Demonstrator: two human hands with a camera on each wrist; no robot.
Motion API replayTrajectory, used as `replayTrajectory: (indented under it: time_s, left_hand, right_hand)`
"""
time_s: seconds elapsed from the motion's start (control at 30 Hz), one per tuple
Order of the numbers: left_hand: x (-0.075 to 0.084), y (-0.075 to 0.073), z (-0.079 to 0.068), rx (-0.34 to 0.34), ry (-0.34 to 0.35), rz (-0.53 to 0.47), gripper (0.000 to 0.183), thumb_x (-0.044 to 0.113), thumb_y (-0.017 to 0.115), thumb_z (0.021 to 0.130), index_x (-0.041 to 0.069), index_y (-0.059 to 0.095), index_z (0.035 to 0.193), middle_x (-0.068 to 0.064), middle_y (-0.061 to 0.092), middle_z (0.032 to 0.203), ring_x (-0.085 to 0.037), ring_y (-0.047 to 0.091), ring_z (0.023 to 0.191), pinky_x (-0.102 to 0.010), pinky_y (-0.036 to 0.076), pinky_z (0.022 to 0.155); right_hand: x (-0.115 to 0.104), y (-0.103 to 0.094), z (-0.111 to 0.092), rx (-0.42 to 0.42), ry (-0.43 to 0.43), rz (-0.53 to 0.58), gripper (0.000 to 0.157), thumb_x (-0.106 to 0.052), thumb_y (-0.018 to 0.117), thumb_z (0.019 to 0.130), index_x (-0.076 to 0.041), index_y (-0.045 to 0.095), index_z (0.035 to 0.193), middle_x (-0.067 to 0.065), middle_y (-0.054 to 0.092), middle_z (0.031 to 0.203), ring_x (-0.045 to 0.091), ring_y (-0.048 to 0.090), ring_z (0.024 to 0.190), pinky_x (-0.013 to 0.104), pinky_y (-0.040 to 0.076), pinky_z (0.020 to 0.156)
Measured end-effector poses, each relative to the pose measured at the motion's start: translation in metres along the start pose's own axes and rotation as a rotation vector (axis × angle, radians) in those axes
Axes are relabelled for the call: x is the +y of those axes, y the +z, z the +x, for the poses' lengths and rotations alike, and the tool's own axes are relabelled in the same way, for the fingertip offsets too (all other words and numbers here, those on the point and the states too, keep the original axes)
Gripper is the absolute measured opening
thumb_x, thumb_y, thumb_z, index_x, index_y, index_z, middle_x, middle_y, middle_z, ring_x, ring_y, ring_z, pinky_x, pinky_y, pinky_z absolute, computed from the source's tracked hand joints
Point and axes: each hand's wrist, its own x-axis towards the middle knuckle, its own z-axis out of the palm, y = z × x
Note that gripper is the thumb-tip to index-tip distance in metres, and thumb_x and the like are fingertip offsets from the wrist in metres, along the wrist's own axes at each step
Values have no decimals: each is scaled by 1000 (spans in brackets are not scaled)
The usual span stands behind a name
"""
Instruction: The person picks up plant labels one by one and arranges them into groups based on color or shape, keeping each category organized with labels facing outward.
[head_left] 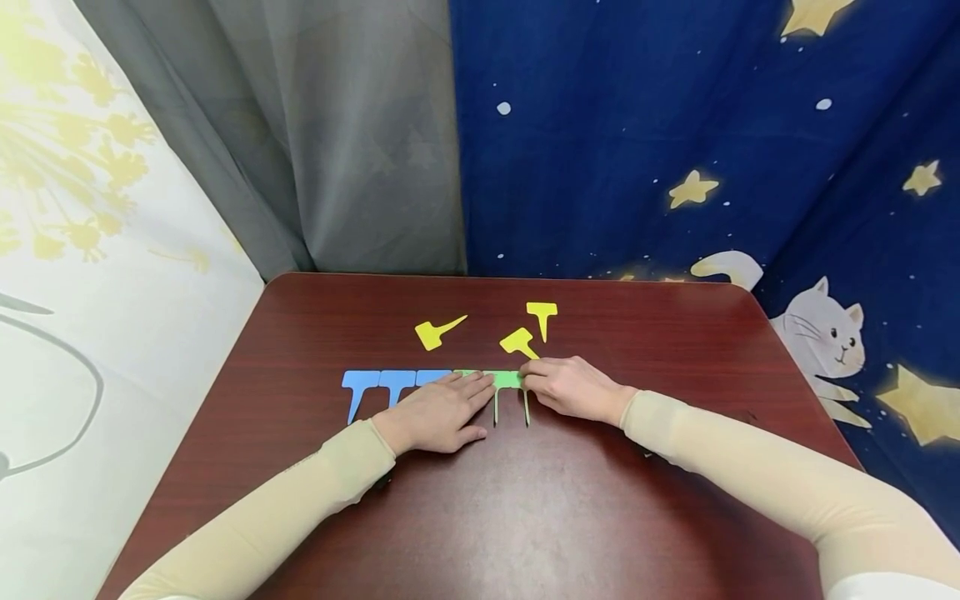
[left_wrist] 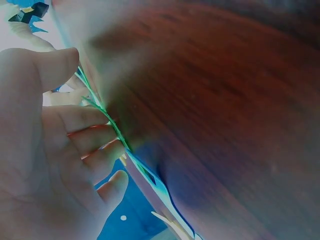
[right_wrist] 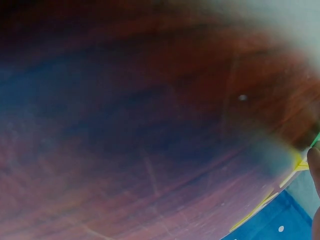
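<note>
T-shaped plant labels lie in a row on the table, heads end to end and stems toward me. Blue labels (head_left: 362, 379) form the left part, green labels (head_left: 507, 380) the right. My left hand (head_left: 438, 412) rests flat across the middle of the row, fingers extended over the blue and green heads and hiding part of them. At the right end my right hand (head_left: 573, 387) pinches the head of the last green label (head_left: 527, 408) with curled fingers, covering most of that head. In the left wrist view, the left fingers (left_wrist: 95, 140) lie along the row.
Beyond the row lie three loose yellow labels: one on the left (head_left: 430, 336), one close to the right fingertips (head_left: 516, 340) and one farther back (head_left: 542, 310). The dark red wooden table (head_left: 510, 517) ends at grey and blue curtains (head_left: 600, 167) behind.
</note>
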Motion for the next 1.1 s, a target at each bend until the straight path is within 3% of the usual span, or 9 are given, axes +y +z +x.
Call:
replayTrajectory:
  time_s: [0.43,0.7,0.9,1.1]
  left_hand:
    - [-1,5,0,10,-1,5,69,52,39,91,9,27,144,-8,21,149,-22,20,135,-45,21,106]
    - [0,2,1,61,5,-11,69,52,39,91,8,26,144,-7,18,149,-22,17,135,-45,16,108]
    - [5,-2,7,70,41,-14,67,51,38,92,9,29,143,-8,22,148,-22,20,135,-44,19,107]
    - [11,-3,18,23,41,-14,69,54,37,92,11,25,144,-7,17,150,-21,15,136,-43,16,108]
  right_hand:
    - [1,3,-2,11,-1,-16,19,-17,59,83,-20,64,102,-5,55,115,3,52,99,24,51,64]
    - [5,-8,1,85,-5,-44,20,-15,62,81,-17,65,100,-6,55,108,6,53,94,25,51,70]
    - [17,-14,10,67,94,-75,15,-17,61,82,-19,65,96,-9,54,94,6,50,80,25,49,58]
    - [25,-14,16,-55,262,-30,27,-26,62,82,-19,60,109,-9,50,86,4,45,64,22,42,48]
